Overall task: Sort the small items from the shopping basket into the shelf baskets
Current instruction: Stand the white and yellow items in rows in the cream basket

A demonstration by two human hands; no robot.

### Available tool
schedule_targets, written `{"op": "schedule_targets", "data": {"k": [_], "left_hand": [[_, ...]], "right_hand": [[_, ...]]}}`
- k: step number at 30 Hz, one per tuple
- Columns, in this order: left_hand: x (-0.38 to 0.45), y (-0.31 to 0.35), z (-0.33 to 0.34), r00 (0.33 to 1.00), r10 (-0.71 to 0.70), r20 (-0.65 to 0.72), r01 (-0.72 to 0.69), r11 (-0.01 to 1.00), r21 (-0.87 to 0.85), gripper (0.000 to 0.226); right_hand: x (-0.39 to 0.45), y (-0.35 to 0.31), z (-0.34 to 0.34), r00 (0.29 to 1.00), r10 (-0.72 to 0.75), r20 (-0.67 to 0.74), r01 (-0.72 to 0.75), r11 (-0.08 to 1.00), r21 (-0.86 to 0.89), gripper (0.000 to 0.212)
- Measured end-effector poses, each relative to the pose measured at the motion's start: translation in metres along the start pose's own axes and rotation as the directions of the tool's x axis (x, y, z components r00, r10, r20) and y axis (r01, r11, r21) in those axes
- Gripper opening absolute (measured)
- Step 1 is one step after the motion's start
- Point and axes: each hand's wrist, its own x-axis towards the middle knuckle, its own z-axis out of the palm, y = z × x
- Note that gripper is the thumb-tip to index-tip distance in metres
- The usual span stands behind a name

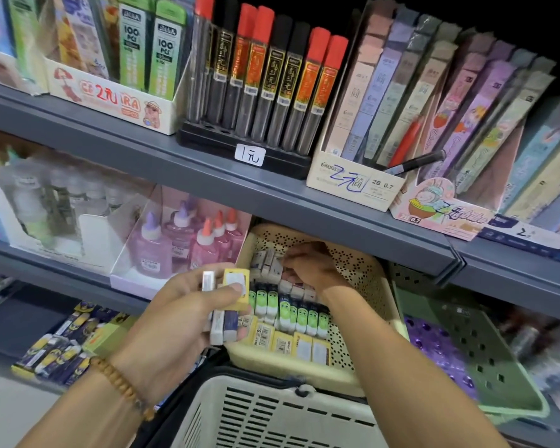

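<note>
My left hand (188, 313) grips a stack of small boxed erasers (236, 287), yellow, white and blue, in front of the shelf. My right hand (311, 265) reaches into the cream perforated shelf basket (366, 282), fingers pinched on a small box in the back row of white boxes (267, 263). Inside the basket lie rows of green-and-white erasers (301, 313) and yellow boxes (291, 344). The white slatted shopping basket (272, 412) sits at the bottom centre below my arms; its contents are hidden.
A green basket (466, 347) holding purple items stands to the right. Pink and purple glue bottles (181, 244) stand left of the cream basket. Blue-yellow erasers (59, 354) lie on the lower left shelf. Pencil-lead tubes (265, 82) and boxed refills (401, 98) fill the upper shelf.
</note>
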Motion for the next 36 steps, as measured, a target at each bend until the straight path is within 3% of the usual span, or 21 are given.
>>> {"op": "schedule_targets", "data": {"k": [3,6,9,12,15,18,22,24,27,31,33,36], "left_hand": [[-0.002,0.000,0.001,1.000,0.018,0.001,-0.018,0.999,0.047,0.023],[-0.003,0.000,0.003,0.999,0.044,-0.031,-0.041,0.996,0.080,0.020],[-0.003,0.000,0.004,0.996,0.066,-0.053,-0.060,0.993,0.106,0.020],[-0.004,0.000,0.004,0.995,0.092,-0.023,-0.087,0.982,0.168,0.024],[-0.005,0.000,0.006,0.996,0.088,0.022,-0.091,0.976,0.200,0.030],[-0.003,-0.001,0.007,0.999,0.043,-0.019,-0.042,0.997,0.067,0.030],[-0.001,0.001,-0.001,1.000,0.013,0.011,-0.012,0.992,-0.123,0.037],[0.000,0.003,-0.004,1.000,0.012,0.015,-0.009,0.989,-0.149,0.038],[0.001,0.004,-0.004,0.999,0.004,0.032,0.004,0.975,-0.223,0.041],[0.000,0.003,-0.003,0.999,-0.015,0.039,0.025,0.963,-0.269,0.038],[0.000,0.002,-0.002,1.000,-0.019,0.025,0.025,0.959,-0.283,0.036],[0.000,0.001,0.002,1.000,-0.004,0.003,0.004,0.954,-0.300,0.035]], "right_hand": [[-0.011,-0.001,-0.004,0.996,-0.084,-0.037,0.080,0.993,-0.092,0.016],[-0.037,-0.011,-0.006,0.992,-0.123,-0.008,0.123,0.987,0.099,0.018],[-0.072,-0.022,-0.007,0.964,-0.196,0.178,0.140,0.948,0.286,0.022],[-0.098,-0.029,-0.004,0.899,-0.250,0.360,0.165,0.954,0.252,0.018],[-0.105,-0.031,-0.001,0.851,-0.266,0.452,0.103,0.930,0.354,0.007],[-0.101,-0.029,-0.009,0.912,-0.209,0.354,0.041,0.903,0.427,0.006],[-0.096,-0.012,-0.024,0.980,-0.076,0.184,0.030,0.970,0.243,0.008],[-0.097,-0.005,-0.020,0.971,-0.031,0.237,-0.005,0.988,0.152,0.002],[-0.102,-0.003,0.001,0.935,-0.003,0.355,-0.025,0.997,0.076,0.011],[-0.108,-0.007,0.018,0.941,-0.120,0.316,0.203,0.948,-0.244,0.012],[-0.114,-0.012,0.015,0.943,-0.279,0.181,0.307,0.939,-0.156,0.017],[-0.129,-0.021,0.008,0.922,-0.374,0.100,0.346,0.911,0.224,0.010]]}}
